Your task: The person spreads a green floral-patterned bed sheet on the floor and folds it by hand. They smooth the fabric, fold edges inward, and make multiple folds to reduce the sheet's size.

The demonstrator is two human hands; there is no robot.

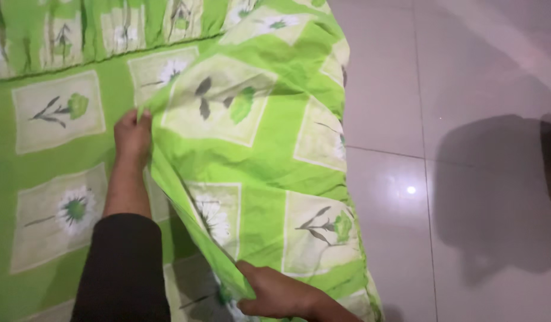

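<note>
Hands apart, we are gripping folded edge of green flowered sheet [251,161]: left hand [132,136] pinching far end, right hand [274,293] clamping near end. Sheet is lying over mattress [48,179], beside tiled floor [466,89].

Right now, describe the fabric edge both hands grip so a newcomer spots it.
Start at the green flowered bedsheet left of the tiled floor. The lifted fold is raised off it; its left edge runs from left hand to right hand.
</note>
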